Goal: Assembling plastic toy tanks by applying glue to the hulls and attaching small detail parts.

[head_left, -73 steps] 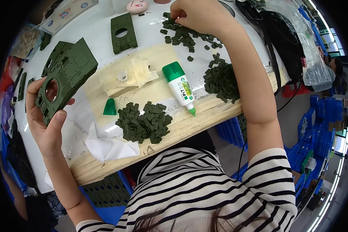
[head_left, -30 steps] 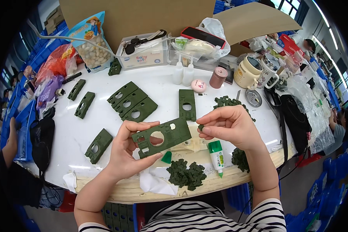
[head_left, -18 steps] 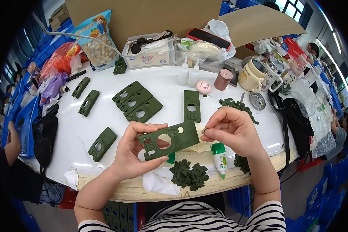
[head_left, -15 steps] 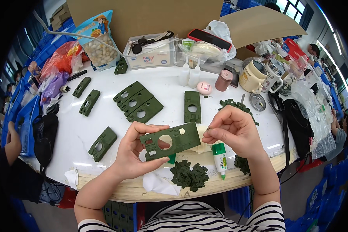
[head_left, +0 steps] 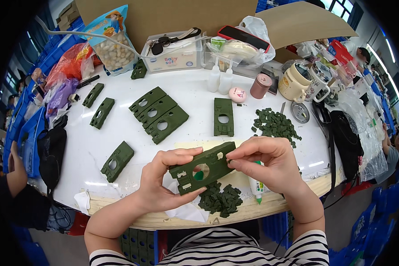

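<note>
My left hand point(head_left: 157, 184) grips a dark green plastic toy tank hull point(head_left: 218, 166) by its left end, thumb below and fingers above. The hull is tilted and has a large round hole plus a small opening near its right end. At that right end, the fingertips of my right hand point(head_left: 272, 162) are pinched together on a tiny dark piece, mostly hidden by the fingers. Under the hull lies a pile of small green parts point(head_left: 220, 199). A white and green glue bottle point(head_left: 256, 188) is partly covered by my right hand.
Other green hulls point(head_left: 167, 125) lie on the white table, one point(head_left: 223, 117) standing apart beyond my hands. A second heap of small parts point(head_left: 275, 125) is at the right. Dropper bottles point(head_left: 213, 79), a pink tin point(head_left: 260, 86) and mugs point(head_left: 293, 82) stand farther back.
My right hand has come down and closer, its pinched fingertips now meeting the hull's right end. The hull has shifted slightly right and tilted more. The right-hand heap is uncovered.
</note>
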The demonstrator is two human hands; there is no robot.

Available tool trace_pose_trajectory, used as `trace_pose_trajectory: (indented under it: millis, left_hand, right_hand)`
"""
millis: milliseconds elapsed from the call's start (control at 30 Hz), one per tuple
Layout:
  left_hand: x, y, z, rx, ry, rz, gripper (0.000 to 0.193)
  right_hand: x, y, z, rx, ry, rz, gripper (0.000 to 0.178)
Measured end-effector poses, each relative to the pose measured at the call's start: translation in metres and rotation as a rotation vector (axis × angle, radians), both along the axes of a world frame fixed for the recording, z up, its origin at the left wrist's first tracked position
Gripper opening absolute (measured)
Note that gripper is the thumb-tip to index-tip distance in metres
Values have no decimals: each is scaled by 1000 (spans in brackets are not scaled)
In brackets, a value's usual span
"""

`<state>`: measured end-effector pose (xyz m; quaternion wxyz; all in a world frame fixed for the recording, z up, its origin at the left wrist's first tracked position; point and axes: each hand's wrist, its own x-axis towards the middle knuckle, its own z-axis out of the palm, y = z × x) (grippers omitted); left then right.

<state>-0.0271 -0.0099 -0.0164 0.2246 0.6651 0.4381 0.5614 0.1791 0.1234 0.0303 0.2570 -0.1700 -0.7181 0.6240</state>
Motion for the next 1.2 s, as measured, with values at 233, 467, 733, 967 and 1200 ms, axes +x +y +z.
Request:
trace_pose_trajectory:
  millis: [233, 467, 733, 967, 1200]
  left_hand:
    - [4, 0, -1, 79, 88, 77, 58]
    - [0, 2, -2, 150, 231, 34, 68]
    - [7, 3, 0, 222, 209, 105, 59]
    - [7, 4, 1, 245, 225, 114, 58]
    - [8, 3, 0, 254, 241, 137, 57]
  right_hand:
    - [-2, -2, 4, 10, -87, -83, 15]
    - [-3, -5, 5, 220, -16, -123, 9]
    - [-6, -2, -2, 435, -25, -146, 9]
    - [-7, -1, -6, 332, -19, -106, 8]
    - [-8, -3, -7, 270, -37, -100, 6]
